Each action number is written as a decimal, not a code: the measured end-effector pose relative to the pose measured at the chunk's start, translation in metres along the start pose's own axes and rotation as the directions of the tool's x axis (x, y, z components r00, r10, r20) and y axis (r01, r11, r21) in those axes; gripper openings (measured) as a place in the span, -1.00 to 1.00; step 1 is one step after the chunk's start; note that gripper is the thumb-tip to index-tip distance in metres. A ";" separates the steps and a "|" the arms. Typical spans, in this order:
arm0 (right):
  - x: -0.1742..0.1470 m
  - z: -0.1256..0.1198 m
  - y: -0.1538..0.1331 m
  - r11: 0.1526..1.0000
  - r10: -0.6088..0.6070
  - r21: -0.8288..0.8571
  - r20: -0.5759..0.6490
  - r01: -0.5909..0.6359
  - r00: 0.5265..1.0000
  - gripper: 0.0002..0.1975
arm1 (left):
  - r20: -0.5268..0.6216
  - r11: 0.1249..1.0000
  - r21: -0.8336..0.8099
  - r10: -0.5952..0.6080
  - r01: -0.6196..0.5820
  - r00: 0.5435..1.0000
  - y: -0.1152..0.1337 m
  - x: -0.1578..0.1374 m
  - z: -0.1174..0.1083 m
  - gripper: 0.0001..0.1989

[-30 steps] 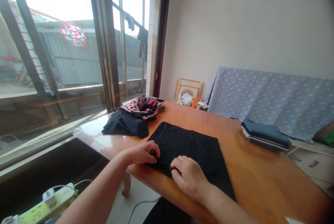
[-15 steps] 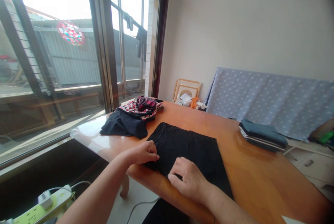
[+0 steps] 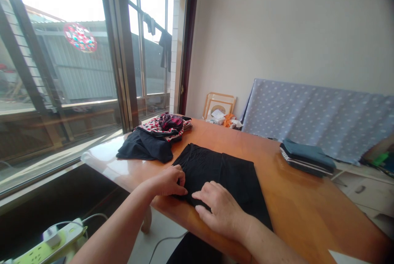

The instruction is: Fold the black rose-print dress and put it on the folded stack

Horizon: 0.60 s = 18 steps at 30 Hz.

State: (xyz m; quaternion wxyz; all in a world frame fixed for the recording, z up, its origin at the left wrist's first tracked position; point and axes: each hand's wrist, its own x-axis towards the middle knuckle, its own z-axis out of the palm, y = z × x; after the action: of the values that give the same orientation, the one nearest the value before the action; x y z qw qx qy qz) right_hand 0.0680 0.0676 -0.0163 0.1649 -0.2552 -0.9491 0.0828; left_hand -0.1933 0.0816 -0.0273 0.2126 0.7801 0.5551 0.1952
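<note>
A black garment (image 3: pixel 218 173), folded into a broad flat shape, lies along the near edge of the wooden table (image 3: pixel 295 202). Its exact kind does not show. At its near left corner my left hand (image 3: pixel 170 180) is closed with curled fingers on the cloth. Just to the right, my right hand (image 3: pixel 220 210) rests over the near edge of the garment, index finger stretched out and thumb apart from it.
A loose heap of dark clothes (image 3: pixel 144 145) and a red-and-white patterned garment (image 3: pixel 156 125) lies at the table's far left. On the right sits a folded clothes stack (image 3: pixel 308 158). A power strip (image 3: pixel 51 241) is low at left, beside the window (image 3: pixel 83 71).
My right hand has shifted slightly left and its fingers have spread from a curl. My left hand stays at the garment's corner, its fingers slightly changed. The view has turned a little.
</note>
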 end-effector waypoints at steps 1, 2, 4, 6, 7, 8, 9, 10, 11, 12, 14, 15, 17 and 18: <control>-0.001 0.000 -0.003 1.000 -0.014 -0.005 0.019 0.014 1.000 -0.72 | -0.003 1.000 -0.001 -0.002 0.002 1.000 0.000 0.000 0.000 -0.75; -0.002 0.001 -0.005 0.999 -0.028 -0.014 0.043 0.029 0.999 -0.69 | -0.006 1.000 -0.005 -0.005 0.005 1.000 0.000 0.000 0.001 -0.75; -0.004 0.003 -0.009 0.999 -0.042 -0.026 0.082 0.044 0.996 -0.69 | -0.013 0.999 -0.033 -0.014 0.013 1.000 0.000 0.000 0.002 -0.75; -0.007 0.004 -0.010 0.999 -0.032 0.003 0.086 0.032 0.996 -0.68 | -0.019 0.993 -0.110 -0.050 0.047 0.999 -0.002 0.002 0.004 -0.77; -0.008 0.003 -0.009 0.999 -0.022 0.038 0.076 0.019 0.997 -0.67 | -0.035 0.984 -0.161 -0.080 0.073 0.996 -0.004 0.004 0.005 -0.78; -0.009 0.002 -0.007 0.996 -0.009 0.085 0.059 0.004 0.998 -0.67 | -0.065 0.973 -0.210 -0.116 0.100 0.991 -0.007 0.006 0.005 -0.80; -0.009 -0.001 -0.004 0.991 0.011 0.136 0.030 -0.015 0.999 -0.66 | -0.115 0.960 -0.249 -0.161 0.128 0.980 -0.010 0.008 0.005 -0.81; -0.010 -0.004 0.000 0.981 0.041 0.190 -0.005 -0.039 0.999 -0.67 | -0.182 0.950 -0.268 -0.211 0.158 0.960 -0.013 0.011 0.005 -0.82; -0.011 -0.007 0.006 0.968 0.079 0.241 -0.040 -0.067 0.996 -0.68 | -0.256 0.946 -0.263 -0.260 0.191 0.931 -0.017 0.014 0.004 -0.82; -0.012 -0.010 0.012 0.952 0.124 0.289 -0.071 -0.099 0.990 -0.71 | -0.326 0.944 -0.235 -0.303 0.234 0.895 -0.021 0.016 0.003 -0.81; -0.013 -0.015 0.025 0.914 0.218 0.371 -0.109 -0.164 0.970 -0.75 | -0.419 0.923 -0.142 -0.384 0.359 0.823 -0.026 0.019 0.000 -0.72; -0.014 -0.016 0.032 0.894 0.258 0.405 -0.119 -0.190 0.959 -0.76 | -0.437 0.901 -0.092 -0.418 0.423 0.797 -0.028 0.020 0.000 -0.65; -0.014 -0.017 0.045 0.863 0.309 0.456 -0.135 -0.218 0.941 -0.76 | -0.425 0.857 -0.009 -0.469 0.515 0.774 -0.028 0.020 0.000 -0.47; -0.013 -0.017 0.050 0.851 0.325 0.476 -0.142 -0.223 0.935 -0.76 | -0.407 0.840 0.018 -0.489 0.542 0.772 -0.027 0.019 0.000 -0.39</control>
State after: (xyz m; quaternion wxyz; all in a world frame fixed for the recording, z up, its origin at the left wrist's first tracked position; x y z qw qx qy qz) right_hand 0.1076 0.1047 -0.0159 0.3088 -0.3507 -0.8332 0.2956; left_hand -0.2082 0.1079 -0.0410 0.0912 0.5558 0.7903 0.2412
